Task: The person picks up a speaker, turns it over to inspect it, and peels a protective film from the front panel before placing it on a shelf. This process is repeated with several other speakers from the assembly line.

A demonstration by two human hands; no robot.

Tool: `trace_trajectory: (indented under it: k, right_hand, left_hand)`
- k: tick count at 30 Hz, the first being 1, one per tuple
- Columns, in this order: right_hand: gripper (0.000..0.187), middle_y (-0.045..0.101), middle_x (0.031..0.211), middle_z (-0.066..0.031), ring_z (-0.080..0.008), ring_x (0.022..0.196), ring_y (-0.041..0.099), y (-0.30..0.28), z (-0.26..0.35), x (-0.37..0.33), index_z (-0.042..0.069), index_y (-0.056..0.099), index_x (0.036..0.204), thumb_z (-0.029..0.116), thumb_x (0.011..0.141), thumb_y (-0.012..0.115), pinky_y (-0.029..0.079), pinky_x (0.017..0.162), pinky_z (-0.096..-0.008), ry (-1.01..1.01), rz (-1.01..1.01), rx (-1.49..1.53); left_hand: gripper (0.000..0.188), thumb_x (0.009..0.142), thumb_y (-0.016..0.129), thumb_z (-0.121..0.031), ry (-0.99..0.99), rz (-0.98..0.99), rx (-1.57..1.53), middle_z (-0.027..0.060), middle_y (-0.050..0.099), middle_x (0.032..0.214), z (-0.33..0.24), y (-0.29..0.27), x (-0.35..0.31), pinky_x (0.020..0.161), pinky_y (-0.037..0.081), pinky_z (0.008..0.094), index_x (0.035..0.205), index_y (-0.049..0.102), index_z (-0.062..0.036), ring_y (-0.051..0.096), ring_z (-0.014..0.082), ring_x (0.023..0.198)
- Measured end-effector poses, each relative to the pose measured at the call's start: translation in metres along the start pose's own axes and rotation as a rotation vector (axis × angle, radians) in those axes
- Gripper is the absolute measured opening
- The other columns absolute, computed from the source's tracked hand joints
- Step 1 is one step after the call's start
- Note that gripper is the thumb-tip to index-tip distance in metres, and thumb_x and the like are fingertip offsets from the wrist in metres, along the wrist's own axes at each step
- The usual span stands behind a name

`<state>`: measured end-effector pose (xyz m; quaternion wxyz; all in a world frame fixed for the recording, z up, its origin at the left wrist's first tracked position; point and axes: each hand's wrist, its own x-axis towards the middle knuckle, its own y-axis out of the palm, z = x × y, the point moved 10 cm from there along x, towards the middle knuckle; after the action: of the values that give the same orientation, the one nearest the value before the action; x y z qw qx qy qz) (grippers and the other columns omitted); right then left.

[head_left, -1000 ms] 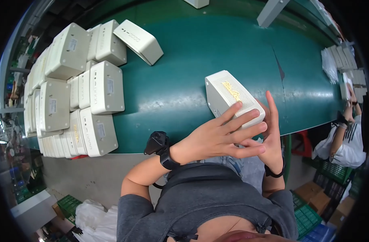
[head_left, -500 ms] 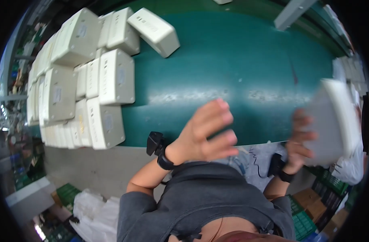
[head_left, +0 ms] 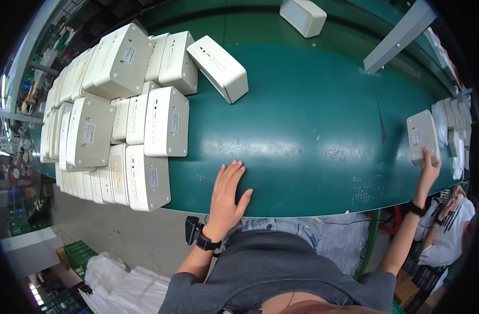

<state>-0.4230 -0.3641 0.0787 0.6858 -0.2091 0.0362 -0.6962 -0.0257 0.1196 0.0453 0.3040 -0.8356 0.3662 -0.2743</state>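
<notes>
My right hand (head_left: 429,166), out at the right end of the green table, grips the lower edge of a cream speaker-like box (head_left: 422,135). The side with a small label and corner feet faces up in view. My left hand (head_left: 229,191) rests flat on the table near its front edge, fingers stretched and thumb apart, holding nothing. Left of it, similar boxes stand packed in stacked rows, the nearest being an upright box (head_left: 151,180). Another box (head_left: 218,68) lies at an angle beside the rows, its row of ports or buttons showing.
One more box (head_left: 303,18) with a grey front lies at the far side. A grey metal post (head_left: 399,36) rises at the back right. Several boxes (head_left: 456,112) sit at the right end, near another person's hand (head_left: 451,201) and a white plastic bag (head_left: 446,240).
My right hand has carried the box farther right and away from me, over the table's right end. My left hand has come down from mid-air onto the table. The view has shifted slightly.
</notes>
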Motion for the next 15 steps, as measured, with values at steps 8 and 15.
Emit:
trace_trajectory:
  k: [8,15]
  right_hand:
    - [0.053,0.057,0.113,-0.0201,-0.0286,0.105,0.056,0.023,0.018,0.075,-0.007,0.048,0.123,0.021,0.083,0.068,0.043,0.091,-0.0328,-0.399,-0.548,-0.931]
    - [0.054,0.048,0.132,-0.0159,-0.0268,0.124,0.045,0.295,0.18,-0.02,0.003,0.044,0.132,0.022,0.086,0.065,0.036,0.101,-0.0353,-0.748,0.404,-0.174]
  left_hand:
    - [0.042,0.081,0.064,-0.012,0.012,0.024,0.078,0.0162,0.049,0.132,-0.004,0.005,0.013,0.108,0.029,0.0464,0.12,0.054,0.0,0.043,0.0323,0.127]
    - [0.044,0.079,0.066,-0.013,0.013,-0.006,0.097,0.0163,0.049,0.132,-0.001,0.006,0.011,0.108,0.03,0.0468,0.12,0.054,-0.0008,0.043,0.0316,0.126]
